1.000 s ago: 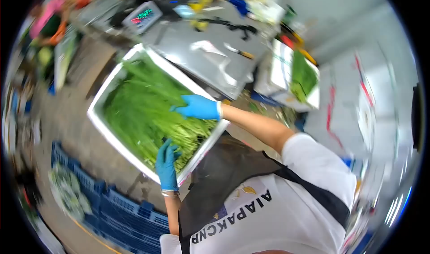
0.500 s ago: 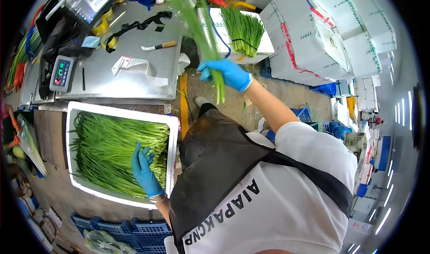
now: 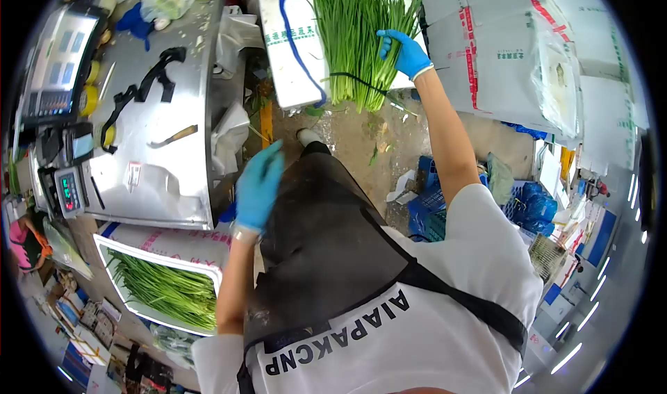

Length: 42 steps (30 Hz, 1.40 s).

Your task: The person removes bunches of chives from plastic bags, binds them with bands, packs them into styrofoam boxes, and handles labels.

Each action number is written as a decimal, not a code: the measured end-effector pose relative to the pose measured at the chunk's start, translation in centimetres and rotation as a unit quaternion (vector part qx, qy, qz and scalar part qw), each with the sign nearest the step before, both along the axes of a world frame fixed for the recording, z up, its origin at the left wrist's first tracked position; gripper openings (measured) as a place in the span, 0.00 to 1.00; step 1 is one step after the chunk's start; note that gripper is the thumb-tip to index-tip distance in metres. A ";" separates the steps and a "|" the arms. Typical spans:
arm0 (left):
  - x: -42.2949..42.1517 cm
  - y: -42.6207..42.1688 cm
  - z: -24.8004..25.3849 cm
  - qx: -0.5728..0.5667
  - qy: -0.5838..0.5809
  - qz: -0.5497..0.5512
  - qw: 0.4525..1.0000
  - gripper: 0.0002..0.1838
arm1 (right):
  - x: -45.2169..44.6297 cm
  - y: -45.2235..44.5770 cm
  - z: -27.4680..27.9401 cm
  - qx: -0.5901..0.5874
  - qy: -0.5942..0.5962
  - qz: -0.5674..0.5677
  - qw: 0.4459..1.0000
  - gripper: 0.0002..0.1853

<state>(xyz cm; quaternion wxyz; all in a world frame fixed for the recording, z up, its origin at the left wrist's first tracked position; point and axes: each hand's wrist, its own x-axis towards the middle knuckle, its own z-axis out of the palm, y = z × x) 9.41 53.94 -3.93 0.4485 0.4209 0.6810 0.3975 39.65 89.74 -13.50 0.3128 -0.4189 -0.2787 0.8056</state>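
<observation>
My right hand [image 3: 410,57], in a blue glove, is closed around garlic chives at the right side of a large bunch [image 3: 351,39]. The bunch lies on a white foam box [image 3: 295,67], and a black band [image 3: 358,81] crosses its lower stalks. My left hand [image 3: 258,189], also blue-gloved, is raised beside the metal table's edge with its fingers stretched out. It is slightly blurred and holds nothing visible. Below it, more garlic chives [image 3: 163,290] fill an open white foam box [image 3: 114,281].
On the metal table [image 3: 167,185] lie a wooden-handled knife [image 3: 174,137], a black strap [image 3: 146,88] and tape rolls [image 3: 88,101]. A scale display [image 3: 68,191] and screen [image 3: 59,60] stand at its left. Large white boxes [image 3: 500,53] are stacked at right.
My right hand has carried the loose garlic chives forward onto the bunch on the box. My left hand has moved up, away from the chive-filled box. The view has shifted toward the bunch.
</observation>
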 end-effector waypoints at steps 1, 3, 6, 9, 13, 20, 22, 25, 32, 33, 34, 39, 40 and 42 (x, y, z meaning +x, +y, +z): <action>2.2 4.5 -0.9 0.022 0.037 -0.064 0.997 0.18 | 0.7 1.8 -1.9 -0.028 0.028 0.004 0.999 0.11; 6.5 12.6 -3.7 0.040 0.113 -0.179 0.977 0.18 | 0.5 4.1 -4.8 -0.005 -0.122 -0.041 0.992 0.14; 12.2 21.4 -13.9 0.110 0.212 -0.281 0.929 0.18 | 2.5 6.3 -14.0 0.101 -0.324 0.042 0.940 0.19; 15.9 27.1 -19.4 -0.024 0.258 -0.360 0.896 0.16 | 2.6 6.9 -18.6 0.045 -0.427 0.061 0.901 0.19; 17.0 28.5 -21.6 -0.074 0.319 -0.442 0.835 0.10 | 1.5 7.2 -18.3 0.080 -0.581 0.131 0.799 0.22; 16.0 27.7 -17.0 0.013 0.154 -0.289 0.945 0.05 | -0.9 -0.3 -13.2 0.129 -0.581 0.208 0.776 0.30; 15.4 27.6 -18.0 0.006 0.143 -0.263 0.954 0.05 | 0.1 -0.4 -11.1 0.097 -0.510 0.145 0.842 0.38; 15.0 28.1 -18.9 -0.014 0.153 -0.224 0.962 0.06 | 3.7 0.0 -9.7 0.185 -0.438 -0.099 0.874 0.18; 14.7 27.7 -22.0 -0.189 0.130 -0.034 0.973 0.69 | 7.2 -0.7 -17.5 -0.089 -0.253 0.003 0.963 0.39; 15.3 26.6 -25.6 -0.208 -0.039 -0.006 0.977 0.72 | 6.2 0.0 -18.8 -0.046 -0.271 0.026 0.961 0.36; 14.6 26.0 -24.0 -0.226 -0.034 -0.067 0.971 0.72 | 4.4 0.6 -18.3 0.028 -0.293 0.058 0.954 0.35; 12.0 22.9 -17.4 -0.223 0.005 -0.096 0.970 0.62 | 6.2 7.8 -16.1 0.011 -0.565 0.360 0.743 0.41; 11.2 21.8 -16.3 -0.196 0.040 -0.066 0.978 0.59 | 9.8 12.8 -21.3 0.133 -0.644 0.428 0.620 0.41; 7.9 18.2 -11.5 -0.086 0.076 0.025 0.993 0.43 | 3.9 10.5 -12.8 0.393 -0.641 0.267 0.603 0.40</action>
